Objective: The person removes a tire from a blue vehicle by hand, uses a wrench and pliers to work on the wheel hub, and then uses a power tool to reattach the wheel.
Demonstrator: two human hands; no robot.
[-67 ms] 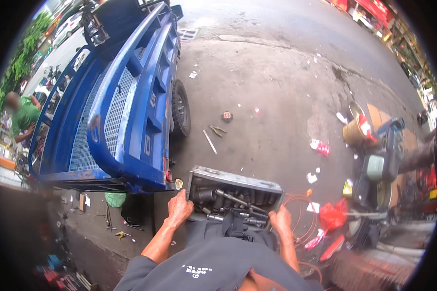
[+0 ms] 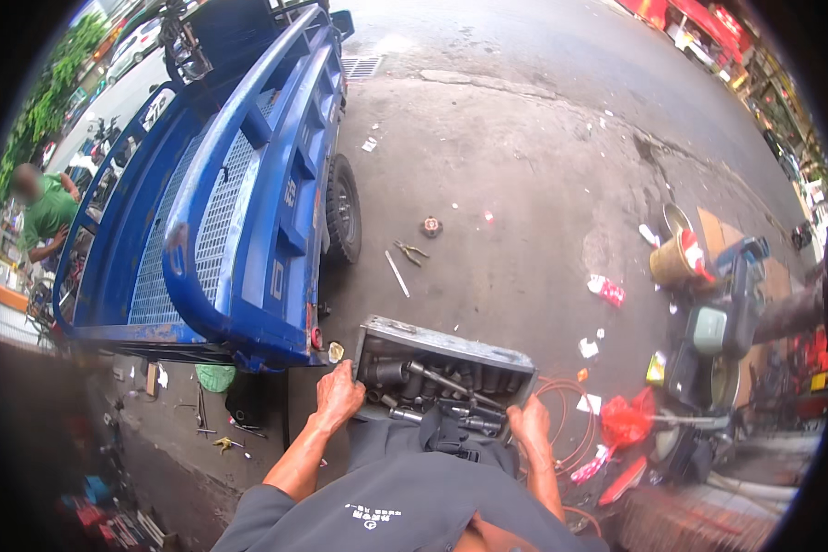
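Metal box: grey, open-topped, located just right of the near rear corner of the blue tricycle (landmark for all places below).
Sockets: dark, many, lying loose and close together inside the box; the lowest were too shadowed to sort.
Steel bar: lay slantwise over the sockets, wholly within the walls.
Left hand: at the box end nearest the tricycle; fingers curled closely round the wall, no gap seen, tips mostly hidden.
Right hand: at the box end farther from the tricycle; fingers likewise bent in on the wall, tips out of sight.
Loose tools: pliers and a pale rod lay near each other on the ground, right of the tricycle's rear wheel.
Round part: reddish and dark, also right of that wheel, slightly beyond the pliers.
Yellow-handled tool: on the ground behind the tricycle's tail.
Done, my reading: box filled with sockets, two-handed hold complete, one hand per end.
Outstanding, my reading: box not yet let go; pliers, rod and round part remained outside it.
Uncertain: box bottom hidden, so could not tell whether it hung clear or rested on something.
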